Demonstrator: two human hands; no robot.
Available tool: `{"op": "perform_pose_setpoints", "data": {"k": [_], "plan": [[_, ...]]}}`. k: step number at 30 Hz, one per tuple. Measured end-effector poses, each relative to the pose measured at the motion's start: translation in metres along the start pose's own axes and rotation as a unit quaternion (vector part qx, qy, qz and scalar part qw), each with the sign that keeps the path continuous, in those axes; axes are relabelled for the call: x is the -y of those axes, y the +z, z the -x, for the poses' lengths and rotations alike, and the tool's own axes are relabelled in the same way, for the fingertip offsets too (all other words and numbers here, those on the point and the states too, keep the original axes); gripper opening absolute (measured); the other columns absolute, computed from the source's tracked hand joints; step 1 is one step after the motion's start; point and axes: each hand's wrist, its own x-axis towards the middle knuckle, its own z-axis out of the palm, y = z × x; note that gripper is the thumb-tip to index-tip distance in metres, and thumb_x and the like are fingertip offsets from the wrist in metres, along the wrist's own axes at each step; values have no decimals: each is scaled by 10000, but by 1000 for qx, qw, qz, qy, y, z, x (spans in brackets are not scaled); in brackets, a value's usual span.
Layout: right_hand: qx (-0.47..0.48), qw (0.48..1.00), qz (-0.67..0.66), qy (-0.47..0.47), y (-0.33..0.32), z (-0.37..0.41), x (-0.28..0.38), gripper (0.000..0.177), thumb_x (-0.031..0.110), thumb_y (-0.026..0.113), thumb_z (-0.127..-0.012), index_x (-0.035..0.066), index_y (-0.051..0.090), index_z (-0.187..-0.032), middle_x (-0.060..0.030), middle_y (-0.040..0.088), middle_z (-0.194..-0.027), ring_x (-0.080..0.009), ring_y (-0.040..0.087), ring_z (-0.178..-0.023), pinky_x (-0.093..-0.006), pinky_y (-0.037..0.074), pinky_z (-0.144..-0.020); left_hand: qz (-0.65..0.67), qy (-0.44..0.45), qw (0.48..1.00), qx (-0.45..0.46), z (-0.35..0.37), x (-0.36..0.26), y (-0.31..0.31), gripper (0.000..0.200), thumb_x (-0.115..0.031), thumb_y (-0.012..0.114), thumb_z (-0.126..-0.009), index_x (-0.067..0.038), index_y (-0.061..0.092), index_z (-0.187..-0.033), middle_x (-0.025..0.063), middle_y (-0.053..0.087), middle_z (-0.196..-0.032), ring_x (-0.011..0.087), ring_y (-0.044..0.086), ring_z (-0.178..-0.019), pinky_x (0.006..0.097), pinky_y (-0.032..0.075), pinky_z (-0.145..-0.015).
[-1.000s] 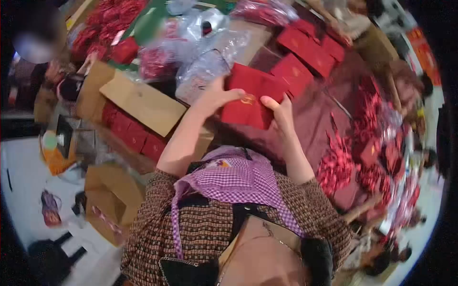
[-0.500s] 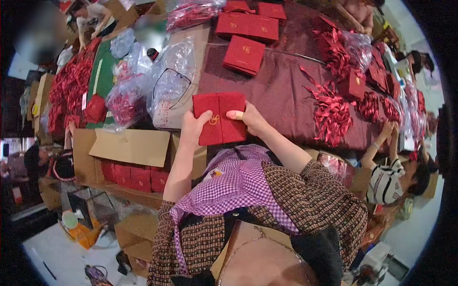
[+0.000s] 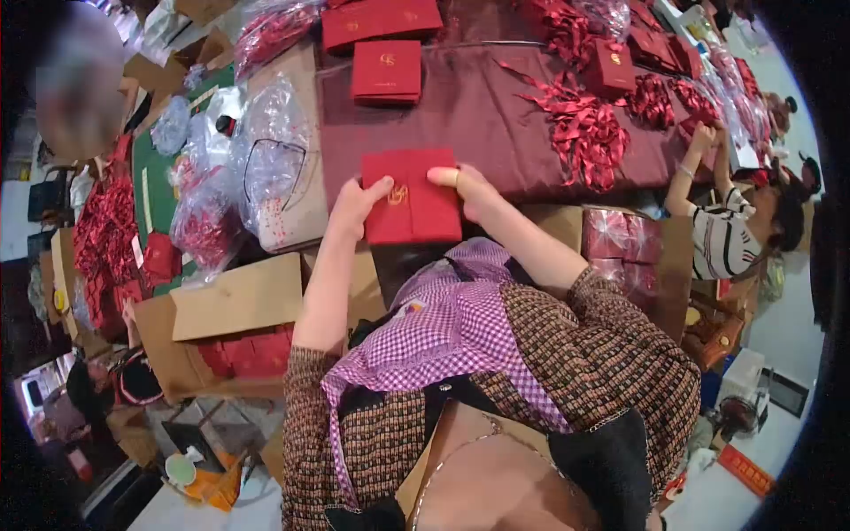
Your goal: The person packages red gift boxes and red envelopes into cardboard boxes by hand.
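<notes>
Between my two hands is a red folded case [image 3: 413, 208] with a gold emblem, held upright near the table's front edge. My left hand [image 3: 358, 205] grips its left side, thumb on the front beside the emblem. On the right side my right hand [image 3: 467, 188] holds it, the thumb lying across the front near the top; a yellowish band is on that thumb. Fingers behind the case are hidden. Beyond it, similar red cases [image 3: 387, 73] lie stacked on the dark red cloth [image 3: 496, 115].
Red ribbons [image 3: 591, 142] lie right on the cloth. Plastic bags [image 3: 274, 150] and glasses are at left. An open carton [image 3: 235, 301] stands front left, another with wrapped red boxes [image 3: 622, 243] front right. A co-worker in a striped shirt [image 3: 726, 239] works at far right.
The view has shifted and turned, so the table things appear higher and further left. The case stays in both my hands; my right thumb now lies further across its front.
</notes>
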Motion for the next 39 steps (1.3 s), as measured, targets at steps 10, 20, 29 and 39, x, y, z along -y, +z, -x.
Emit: {"op": "perform_pose_setpoints", "data": {"k": [10,20,29,39], "plan": [[2,1000,9,-9,-26,-90,23,308,97,665,-786,1,590,-1068,-126,641,-1031,-248,617,-907,-375,491,-835,-6,-21,999,-32,-54,18,-6,421,-54,693,-761,11,543,-1149,98,618,-1090,193,592,-971,342,455,-880],[-119,844,366,-373,-48,-135,-10,422,109,670,-804,-42,499,-1160,-168,590,-1104,-289,569,-1008,-372,447,-894,-90,-15,986,-137,-111,58,-19,372,-50,688,-772,23,547,-1109,100,633,-1032,204,606,-908,343,472,-829],[59,521,639,-563,-6,-173,1,413,187,569,-812,18,520,-1186,-182,500,-1265,-335,432,-1222,-468,317,-1043,-103,-25,988,-113,-113,49,-21,361,-34,702,-755,13,550,-1080,100,622,-1024,196,606,-882,329,489,-780],[71,535,644,-542,-14,-185,-2,437,174,569,-767,19,514,-1172,-184,494,-1269,-340,454,-1191,-471,311,-1047,-100,-26,984,-145,-114,59,-25,358,-74,690,-748,13,543,-1062,95,618,-1008,159,584,-881,312,477,-785]]}}
